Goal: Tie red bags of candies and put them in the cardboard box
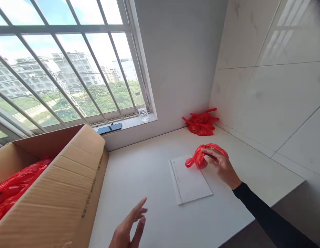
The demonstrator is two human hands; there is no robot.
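My right hand (pixel 220 165) grips a crumpled red plastic bag (pixel 202 155) and holds it just above the far corner of a white sheet of paper (pixel 189 181) lying on the white counter (pixel 149 172). My left hand (pixel 130 225) hovers low over the counter near the front, fingers stretched out and holding nothing. It is next to the side of a cardboard box (pixel 62 186).
The open cardboard box at the left holds more red plastic bags (pixel 12 187). Another red bag (pixel 201 123) lies in the back corner by the tiled wall. On the window sill are a dark phone (pixel 109 128) and a clear plastic bottle (pixel 141 108).
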